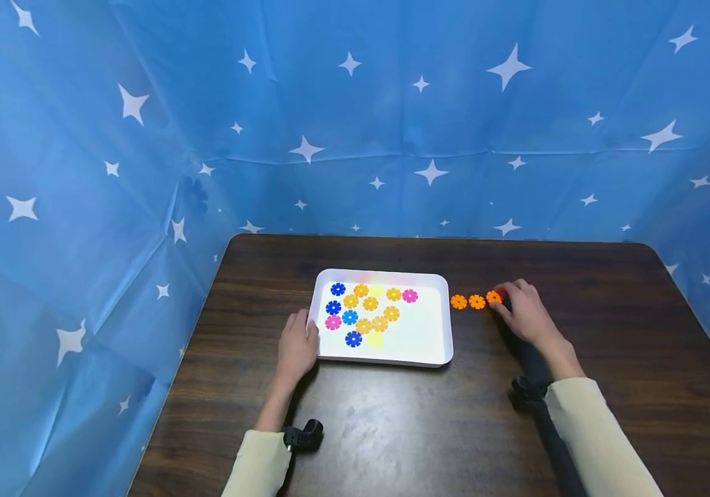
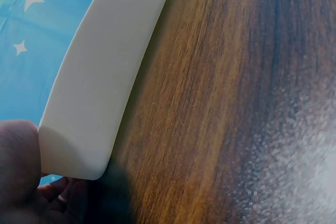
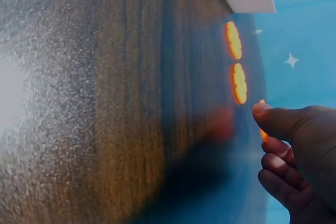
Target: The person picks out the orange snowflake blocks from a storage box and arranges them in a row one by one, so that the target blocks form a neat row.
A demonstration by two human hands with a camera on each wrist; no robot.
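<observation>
My left hand (image 1: 299,345) grips the left edge of a white tray (image 1: 432,331), thumb at the rim; the left wrist view shows that thumb against the tray's side wall (image 2: 100,77). Between thumb and fingers, my right hand (image 1: 531,317) pinches an orange notched disc (image 1: 494,297). The right wrist view shows this held disc (image 3: 263,134) on edge-on view, partly hidden by the thumb. Two more orange notched discs (image 1: 477,301) lie in a row on the table, between the tray's right side and the held disc.
Inside the tray lie several notched discs: dark blue (image 1: 353,339), light blue (image 1: 350,317), pink (image 1: 410,296), orange-yellow (image 1: 370,304) and pale yellow (image 1: 376,339). The dark wooden table (image 1: 379,428) ends at a blue star-patterned curtain (image 1: 379,124) behind and to the sides.
</observation>
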